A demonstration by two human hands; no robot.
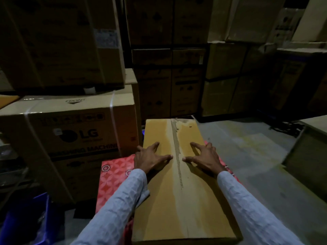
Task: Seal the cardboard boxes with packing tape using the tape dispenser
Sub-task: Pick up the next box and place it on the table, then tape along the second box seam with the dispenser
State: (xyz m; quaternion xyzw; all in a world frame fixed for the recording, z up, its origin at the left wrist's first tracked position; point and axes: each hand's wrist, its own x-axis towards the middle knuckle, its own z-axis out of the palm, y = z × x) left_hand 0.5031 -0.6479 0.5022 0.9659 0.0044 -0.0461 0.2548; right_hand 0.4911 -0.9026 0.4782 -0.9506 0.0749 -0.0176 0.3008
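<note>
Matt cardboard box [184,200], torn corrugated seam [177,152]

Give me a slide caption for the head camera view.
Left hand and right hand press flat on a cardboard box, either side of its untaped centre seam.

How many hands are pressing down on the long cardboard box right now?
2. The left hand lies flat on the left flap of the cardboard box, the right hand on the right flap, one either side of the centre seam.
</note>
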